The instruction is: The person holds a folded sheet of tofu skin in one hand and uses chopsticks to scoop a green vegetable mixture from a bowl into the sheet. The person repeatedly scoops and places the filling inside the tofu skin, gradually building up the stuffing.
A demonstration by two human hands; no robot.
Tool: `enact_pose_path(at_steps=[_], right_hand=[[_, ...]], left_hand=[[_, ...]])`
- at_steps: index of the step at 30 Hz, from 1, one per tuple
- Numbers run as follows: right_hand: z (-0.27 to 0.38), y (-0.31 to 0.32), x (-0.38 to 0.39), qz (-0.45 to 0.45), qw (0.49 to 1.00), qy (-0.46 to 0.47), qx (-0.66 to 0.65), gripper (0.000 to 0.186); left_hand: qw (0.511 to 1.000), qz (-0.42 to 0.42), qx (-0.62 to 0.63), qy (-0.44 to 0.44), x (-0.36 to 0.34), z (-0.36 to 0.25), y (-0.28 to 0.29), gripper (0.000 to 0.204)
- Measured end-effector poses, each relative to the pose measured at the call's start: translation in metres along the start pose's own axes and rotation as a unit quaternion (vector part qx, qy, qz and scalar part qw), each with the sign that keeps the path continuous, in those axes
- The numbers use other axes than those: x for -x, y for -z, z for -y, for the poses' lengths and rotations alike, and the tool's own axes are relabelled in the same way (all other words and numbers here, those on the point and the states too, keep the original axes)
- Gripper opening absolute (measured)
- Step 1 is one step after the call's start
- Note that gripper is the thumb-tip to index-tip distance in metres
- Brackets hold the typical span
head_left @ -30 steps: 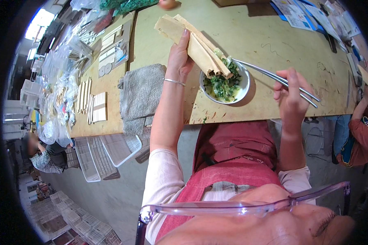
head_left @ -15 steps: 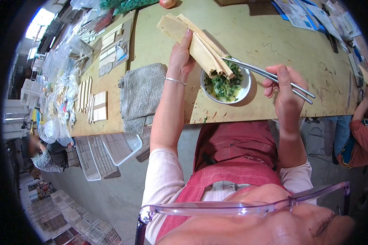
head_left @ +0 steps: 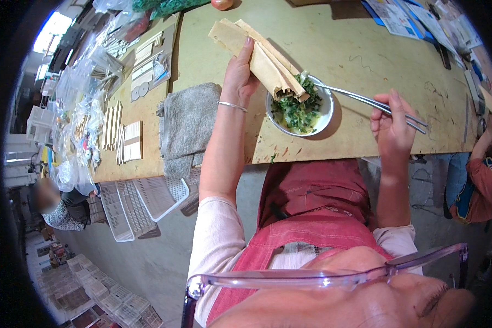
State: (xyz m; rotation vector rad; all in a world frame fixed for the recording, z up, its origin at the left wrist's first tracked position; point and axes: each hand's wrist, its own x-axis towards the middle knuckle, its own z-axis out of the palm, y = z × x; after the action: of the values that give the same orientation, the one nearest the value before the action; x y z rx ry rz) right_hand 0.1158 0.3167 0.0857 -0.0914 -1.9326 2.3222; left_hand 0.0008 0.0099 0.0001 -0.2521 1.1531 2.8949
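Head view: the right hand (head_left: 393, 124) is curled closed around silvery chopsticks (head_left: 361, 99), tips at leafy greens (head_left: 297, 117) in a white bowl (head_left: 327, 116) near the front edge of the table (head_left: 322, 49). The left hand (head_left: 239, 76) grips folded tan sheets (head_left: 269, 68), lower end over the bowl. Farther: a round reddish object (head_left: 222, 4).

No lettering was legible. Printed sheets (head_left: 396, 22) near the far right corner of the table (head_left: 322, 33) bore print too small and blurred to read.
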Motion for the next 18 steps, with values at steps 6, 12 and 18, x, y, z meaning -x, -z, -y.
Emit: enact_pose_path(at_steps=[6,12,18], right_hand=[[0.003,-0.015,0.002,0.028,0.999,0.031,-0.022,0.039],[-0.003,-0.016,0.010,0.095,0.983,0.137,0.074,0.030],[0.001,-0.008,0.021,0.092,0.946,0.266,0.160,0.026]], left_hand=[[1.000,-0.008,-0.008,-0.001,0.002,0.000,0.000,0.041],[1.000,-0.004,-0.011,0.000,-0.004,0.003,0.004,0.041],[1.000,-0.023,-0.005,-0.002,-0.004,0.002,0.006,0.043]])
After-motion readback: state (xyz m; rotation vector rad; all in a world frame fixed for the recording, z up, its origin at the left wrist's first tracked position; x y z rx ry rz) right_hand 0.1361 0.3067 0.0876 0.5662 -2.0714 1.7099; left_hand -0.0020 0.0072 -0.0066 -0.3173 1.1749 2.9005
